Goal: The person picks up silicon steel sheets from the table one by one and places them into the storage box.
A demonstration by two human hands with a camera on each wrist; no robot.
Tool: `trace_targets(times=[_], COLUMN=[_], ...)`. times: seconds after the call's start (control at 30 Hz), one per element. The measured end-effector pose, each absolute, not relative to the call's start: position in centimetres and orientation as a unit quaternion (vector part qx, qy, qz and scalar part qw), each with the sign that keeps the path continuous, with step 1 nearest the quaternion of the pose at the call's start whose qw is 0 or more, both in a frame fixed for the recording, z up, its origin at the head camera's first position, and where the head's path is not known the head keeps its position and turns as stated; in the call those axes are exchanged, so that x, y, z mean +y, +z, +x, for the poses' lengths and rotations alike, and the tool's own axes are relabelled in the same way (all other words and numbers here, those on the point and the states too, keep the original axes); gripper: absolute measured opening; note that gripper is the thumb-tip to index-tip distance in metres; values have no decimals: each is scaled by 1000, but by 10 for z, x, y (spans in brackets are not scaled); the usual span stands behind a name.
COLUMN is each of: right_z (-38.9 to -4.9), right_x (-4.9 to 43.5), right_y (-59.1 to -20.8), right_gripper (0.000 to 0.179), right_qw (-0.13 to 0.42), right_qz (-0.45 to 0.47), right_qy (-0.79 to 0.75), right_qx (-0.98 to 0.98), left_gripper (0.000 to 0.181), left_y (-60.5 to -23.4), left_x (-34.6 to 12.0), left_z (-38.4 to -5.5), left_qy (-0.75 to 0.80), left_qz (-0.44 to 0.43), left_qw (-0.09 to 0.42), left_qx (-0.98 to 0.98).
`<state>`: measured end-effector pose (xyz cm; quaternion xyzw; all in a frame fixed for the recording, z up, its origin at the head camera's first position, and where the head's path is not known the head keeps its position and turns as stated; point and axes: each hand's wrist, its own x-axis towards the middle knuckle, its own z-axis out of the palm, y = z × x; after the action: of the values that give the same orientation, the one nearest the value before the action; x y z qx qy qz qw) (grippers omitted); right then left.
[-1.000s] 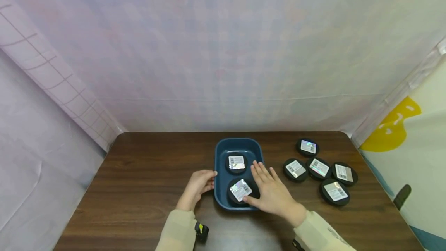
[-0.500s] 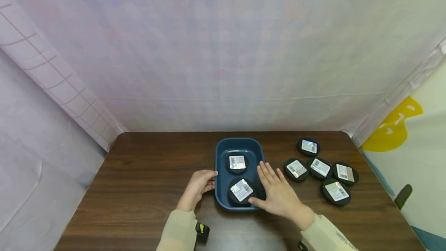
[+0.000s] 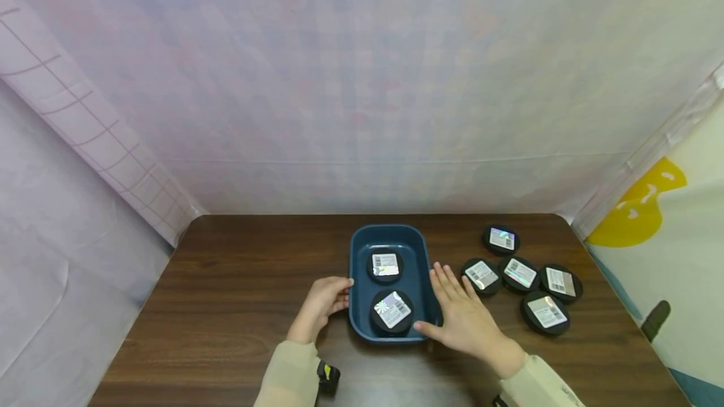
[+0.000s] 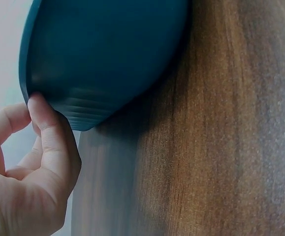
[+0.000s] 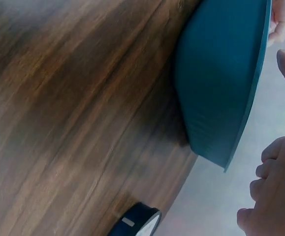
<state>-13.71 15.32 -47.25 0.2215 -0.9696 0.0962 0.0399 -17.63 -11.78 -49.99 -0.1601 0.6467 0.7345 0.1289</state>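
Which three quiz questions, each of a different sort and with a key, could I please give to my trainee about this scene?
1. Count: how many black discs lie inside the blue tray?
2. True or false: the left hand grips the tray's edge.
3. Choose: in the head view, the right hand is A) curled round a disc, B) straight-fingered, C) closed in a fist.

Key: 1: two. 2: true. 3: B.

Pale cream sleeves [image 3: 290,374], black left wrist device [image 3: 330,381], yellow-green mark [image 3: 327,370]; faint right-sleeve print [image 3: 567,392], perhaps lettering
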Motion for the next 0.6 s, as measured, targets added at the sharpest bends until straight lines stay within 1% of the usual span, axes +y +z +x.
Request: trace_targets(times=[0.17,0.37,0.6], right_z=[-137,-136,-135], right_x=[156,157,170], right_y=[-472,-471,-470], right_gripper=[99,99,100], right_qw=[49,43,49], right_qz=[220,218,197], right_qy=[98,96,99], right_qx=[-969,-970,-974], left_gripper=[28,25,25], left_y=[-499,-499,-501], left_x=[-119,-121,-117], left_z=[-175,-174,-176], left_qy=[733,735,740], left_qz=[-161,-168,-163], left_qw=[127,119,124], left_qx=[648,647,641])
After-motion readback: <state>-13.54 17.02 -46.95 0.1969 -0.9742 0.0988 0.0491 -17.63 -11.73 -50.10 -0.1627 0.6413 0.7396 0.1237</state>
